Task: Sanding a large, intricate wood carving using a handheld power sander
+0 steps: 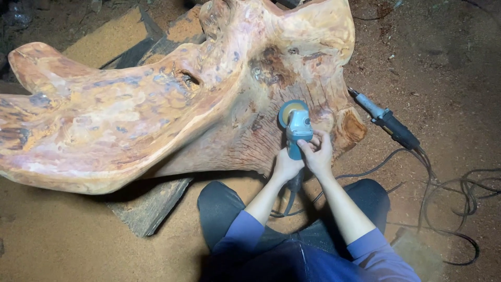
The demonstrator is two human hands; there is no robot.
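A large reddish-orange carved wood root slab (156, 104) lies tilted across the sawdust-covered floor. A teal angle grinder (297, 128) with a round sanding disc (290, 110) is pressed against the slab's lower right face. My left hand (286, 166) grips the grinder's rear handle. My right hand (317, 151) wraps the body just behind the head. Both arms wear blue sleeves, and my knees in dark trousers are below.
A second power tool (389, 122) with a black body lies on the ground at the right, its black cables (459, 198) looping over the floor. Dark wooden planks (148, 203) support the slab underneath. Sawdust piles sit at the top left.
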